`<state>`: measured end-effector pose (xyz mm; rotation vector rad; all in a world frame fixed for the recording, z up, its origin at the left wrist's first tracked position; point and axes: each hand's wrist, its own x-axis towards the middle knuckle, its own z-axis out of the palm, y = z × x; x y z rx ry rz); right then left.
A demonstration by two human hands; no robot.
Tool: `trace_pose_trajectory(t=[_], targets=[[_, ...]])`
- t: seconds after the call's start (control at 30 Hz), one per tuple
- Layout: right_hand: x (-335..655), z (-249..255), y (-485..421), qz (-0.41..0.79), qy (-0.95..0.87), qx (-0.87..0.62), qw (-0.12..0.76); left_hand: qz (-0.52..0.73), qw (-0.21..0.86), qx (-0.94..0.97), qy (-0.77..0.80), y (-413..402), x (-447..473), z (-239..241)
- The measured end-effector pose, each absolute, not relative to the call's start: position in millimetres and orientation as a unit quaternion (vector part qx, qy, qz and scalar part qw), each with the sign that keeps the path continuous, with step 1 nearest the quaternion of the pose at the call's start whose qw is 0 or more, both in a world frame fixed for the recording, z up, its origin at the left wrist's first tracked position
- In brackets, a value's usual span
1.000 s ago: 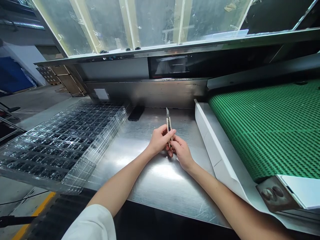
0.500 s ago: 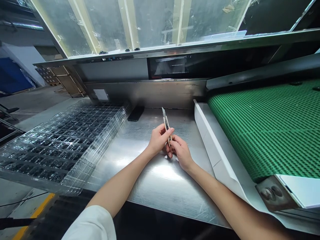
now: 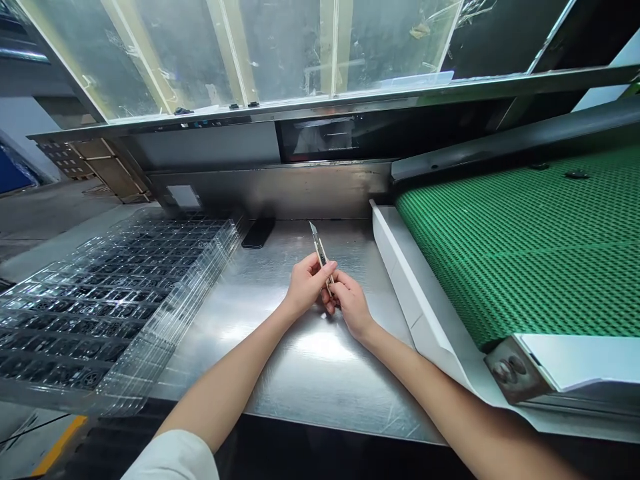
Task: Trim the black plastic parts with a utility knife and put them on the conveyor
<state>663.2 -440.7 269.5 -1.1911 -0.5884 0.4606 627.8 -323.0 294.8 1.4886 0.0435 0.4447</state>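
Both my hands meet over the middle of a steel work surface (image 3: 280,373), closed on one utility knife (image 3: 321,252). Its thin blade is out and points up and away from me. My left hand (image 3: 305,283) pinches the knife's body, thumb laid across it. Around the lower end of the handle are the fingers of my right hand (image 3: 350,303). The fingertips beneath the handle are partly hidden.
Stacked clear plastic trays (image 3: 100,300) with dark round parts stand at the left. A black phone (image 3: 259,233) lies by the back panel. To the right, a white guard (image 3: 400,287) borders a green conveyor belt (image 3: 525,247) carrying small dark pieces (image 3: 577,174).
The view has turned slightly right, so the surroundings shift left in the picture. More dark pieces show on the belt. Both hands keep the same hold on the knife.
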Motion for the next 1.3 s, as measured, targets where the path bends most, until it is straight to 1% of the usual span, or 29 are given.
trace_pose_trajectory(t=[0.17, 0.47, 0.63, 0.77, 1.03, 1.3], targets=[[664, 270, -441, 0.211, -0.271, -0.545, 0.764, 0.176, 0.720, 0.671, 0.009, -325, 626, 296], [664, 271, -440, 0.230, -0.249, -0.547, 0.766, 0.170, 0.698, 0.695, 0.012, -322, 629, 289], [662, 269, -439, 0.222, -0.241, -0.547, 0.770, 0.217, 0.683, 0.697, 0.009, -319, 632, 290], [662, 269, -438, 0.212, -0.231, -0.549, 0.775, 0.216, 0.675, 0.705, 0.002, -318, 632, 291], [663, 269, -437, 0.208, -0.242, -0.553, 0.770, 0.217, 0.734, 0.643, 0.022, -315, 638, 293], [663, 275, -440, 0.263, -0.228, -0.515, 0.783, 0.269, 0.723, 0.634, 0.056, -308, 640, 298]])
